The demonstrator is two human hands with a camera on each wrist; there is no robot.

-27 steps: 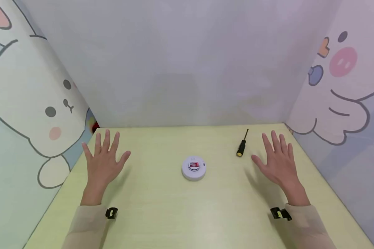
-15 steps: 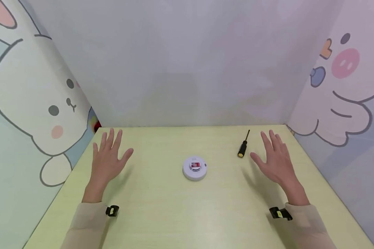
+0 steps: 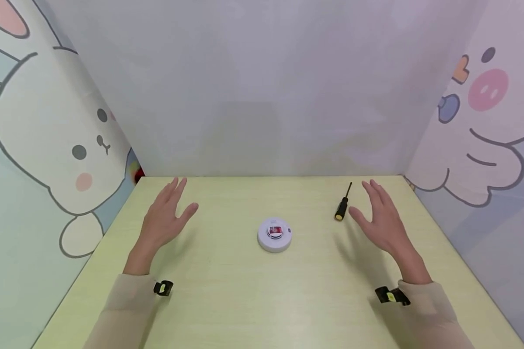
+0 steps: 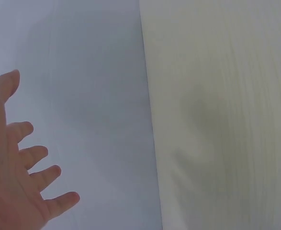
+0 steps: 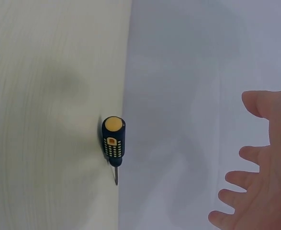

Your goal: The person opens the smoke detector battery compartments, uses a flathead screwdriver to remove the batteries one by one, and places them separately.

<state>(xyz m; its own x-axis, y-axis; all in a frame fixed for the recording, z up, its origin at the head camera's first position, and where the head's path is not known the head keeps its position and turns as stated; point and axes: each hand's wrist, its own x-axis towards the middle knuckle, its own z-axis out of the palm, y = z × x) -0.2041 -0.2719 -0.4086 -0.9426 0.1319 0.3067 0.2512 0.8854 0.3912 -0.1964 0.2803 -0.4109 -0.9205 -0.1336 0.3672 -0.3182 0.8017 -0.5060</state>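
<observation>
A round white smoke detector (image 3: pixel 274 241) with a red label lies on the table near the middle of the head view. To its right is a screwdriver (image 3: pixel 341 208) with a black handle and yellow end, its shaft toward the back. My left hand (image 3: pixel 162 220) hovers over the left of the table, fingers extended, holding nothing. My right hand (image 3: pixel 384 223) hovers just right of the screwdriver, apart from it, fingers extended and thumb spread. The right wrist view shows the screwdriver (image 5: pixel 113 141) beside the open right hand (image 5: pixel 260 172).
The pale wooden table (image 3: pixel 227 300) meets a plain light back wall (image 3: pixel 262 97). Side walls printed with a cartoon rabbit (image 3: pixel 48 145) and a pink-cheeked figure (image 3: pixel 489 135) flank it. Each sleeve carries a small black clip (image 3: pixel 163 288) at the wrist.
My left hand has moved right and turned its thumb side upward. The right hand has turned likewise and shifted slightly left. The detector and screwdriver have shifted slightly rightward in view along with the background.
</observation>
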